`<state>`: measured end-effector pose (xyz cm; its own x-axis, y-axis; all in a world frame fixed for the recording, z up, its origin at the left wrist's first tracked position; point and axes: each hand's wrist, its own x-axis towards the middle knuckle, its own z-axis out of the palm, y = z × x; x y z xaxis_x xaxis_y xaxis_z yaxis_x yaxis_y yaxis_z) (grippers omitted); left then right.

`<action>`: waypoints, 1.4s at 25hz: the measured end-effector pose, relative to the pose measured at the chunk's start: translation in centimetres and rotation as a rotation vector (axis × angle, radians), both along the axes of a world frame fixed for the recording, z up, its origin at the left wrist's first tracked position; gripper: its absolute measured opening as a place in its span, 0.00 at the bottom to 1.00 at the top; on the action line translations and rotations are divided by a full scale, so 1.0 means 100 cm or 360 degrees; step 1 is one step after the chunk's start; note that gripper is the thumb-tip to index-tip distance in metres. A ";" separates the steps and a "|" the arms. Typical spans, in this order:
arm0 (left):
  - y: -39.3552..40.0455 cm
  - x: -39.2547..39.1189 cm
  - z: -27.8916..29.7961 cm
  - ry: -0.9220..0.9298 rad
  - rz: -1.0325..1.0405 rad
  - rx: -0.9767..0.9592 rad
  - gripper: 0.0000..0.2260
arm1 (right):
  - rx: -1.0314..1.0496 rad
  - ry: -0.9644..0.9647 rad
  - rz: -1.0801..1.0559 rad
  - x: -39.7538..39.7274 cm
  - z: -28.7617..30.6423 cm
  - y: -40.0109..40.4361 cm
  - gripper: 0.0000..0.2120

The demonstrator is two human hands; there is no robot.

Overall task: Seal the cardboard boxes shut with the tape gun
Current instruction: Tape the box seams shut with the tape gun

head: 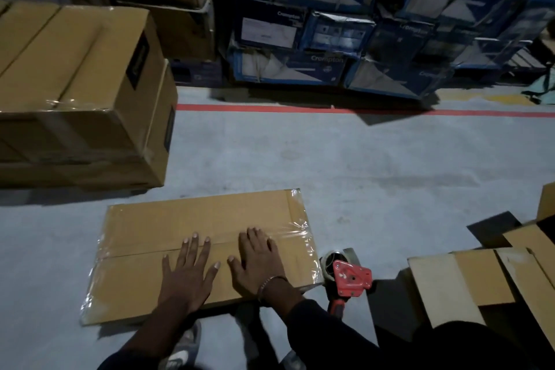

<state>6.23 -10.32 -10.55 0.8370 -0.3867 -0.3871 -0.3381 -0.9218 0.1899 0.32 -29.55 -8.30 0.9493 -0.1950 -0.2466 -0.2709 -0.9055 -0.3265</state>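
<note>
- Now both hands flat, holding nothing: left hand & right hand press box seam on floor.
- Tape gun lies just right of box, nearer right hand; seam runs left-right.

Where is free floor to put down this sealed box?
Bare floor lies between the sealed box, the stacked cartons and the red line. The right is crowded: tape gun, open box.
</note>
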 end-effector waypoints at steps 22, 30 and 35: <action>0.144 0.066 0.036 -0.0019 0.1275 -0.0571 0.30 | 0.0531 0.0277 -0.1442 0.015 0.015 -0.112 0.34; 0.155 0.094 0.218 0.0144 0.1452 -0.0713 0.20 | 0.0507 0.0265 -0.1400 0.098 0.234 -0.114 0.43; 0.180 0.106 0.368 0.0345 0.1653 -0.0855 0.26 | 0.0242 0.0296 -0.1349 0.172 0.406 -0.093 0.42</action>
